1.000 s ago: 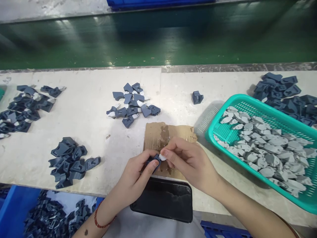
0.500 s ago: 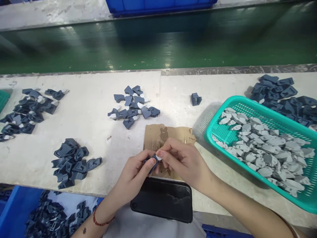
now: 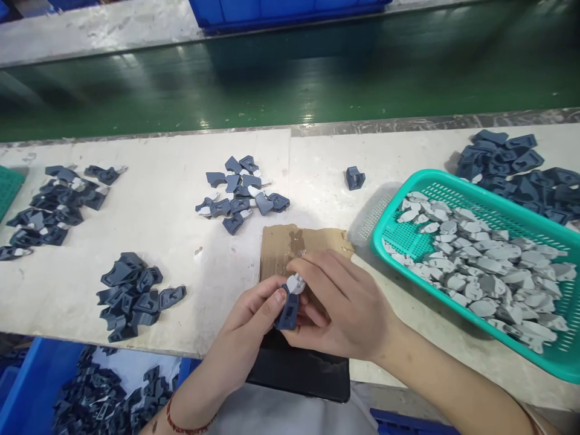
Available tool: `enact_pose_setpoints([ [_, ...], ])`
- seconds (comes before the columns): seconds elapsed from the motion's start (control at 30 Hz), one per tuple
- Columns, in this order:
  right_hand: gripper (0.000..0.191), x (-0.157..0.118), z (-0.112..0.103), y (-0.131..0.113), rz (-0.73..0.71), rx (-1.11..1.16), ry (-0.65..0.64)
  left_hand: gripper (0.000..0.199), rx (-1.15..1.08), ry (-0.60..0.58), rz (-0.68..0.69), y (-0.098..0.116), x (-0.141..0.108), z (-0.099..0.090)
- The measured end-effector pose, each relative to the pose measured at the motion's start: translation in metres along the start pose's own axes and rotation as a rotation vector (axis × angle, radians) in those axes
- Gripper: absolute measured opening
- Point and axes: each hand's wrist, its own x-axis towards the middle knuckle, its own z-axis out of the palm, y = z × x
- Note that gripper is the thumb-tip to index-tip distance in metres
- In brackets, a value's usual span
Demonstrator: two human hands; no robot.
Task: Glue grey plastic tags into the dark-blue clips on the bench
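Note:
Between my hands is a dark blue plastic part (image 3: 287, 314) with a light grey insert (image 3: 295, 284) at its upper end. My left hand (image 3: 254, 314) pinches its left side between thumb and fingers. My right hand (image 3: 344, 305) curls round the other side, its thumb at the lower end and its index finger by the grey insert. Below lies a piece of brown cardboard (image 3: 276, 248), partly hidden by my hands. A black phone (image 3: 301, 371) rests at the table edge under them.
At the right stands a green basket (image 3: 378, 241) of grey inserts, with a heap of dark blue parts (image 3: 498, 154) behind it. Other piles lie at centre (image 3: 239, 205), left (image 3: 58, 199) and front left (image 3: 127, 296). A blue bin (image 3: 31, 386) sits lower left. A green conveyor belt (image 3: 272, 84) crosses behind.
The dark blue part has turned more upright, showing its recessed face and the grey insert. My right hand has shifted from pinching the insert to wrapping round the part's right side and lower end.

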Motion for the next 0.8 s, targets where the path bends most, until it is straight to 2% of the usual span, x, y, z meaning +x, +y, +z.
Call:
enact_pose_setpoints([
  [0.1,0.017,0.000,-0.002,0.001,-0.001,0.062,0.013,0.032,-0.050,0.006,-0.027,-0.001,0.000,0.004],
  [0.23,0.021,-0.001,-0.002,0.002,0.041,0.161,-0.019,0.038,-0.072,0.015,-0.076,0.000,0.001,0.008],
  [0.37,0.026,-0.001,-0.002,0.000,0.091,0.201,-0.019,0.037,-0.036,0.026,-0.039,0.001,0.003,0.008],
  [0.5,0.027,-0.002,-0.003,-0.001,0.120,0.107,-0.055,0.033,0.141,0.060,0.075,0.003,0.002,0.007],
  [0.63,0.026,-0.004,-0.002,0.001,0.086,-0.048,-0.076,0.026,0.378,0.169,0.138,0.003,-0.002,0.010],
  [0.7,0.022,-0.003,-0.003,0.002,0.071,-0.073,-0.062,0.024,0.429,0.188,0.155,0.003,-0.004,0.013],
  [0.8,0.013,-0.002,-0.005,0.003,0.064,-0.038,-0.037,0.025,0.404,0.146,0.135,0.004,-0.005,0.017],
])
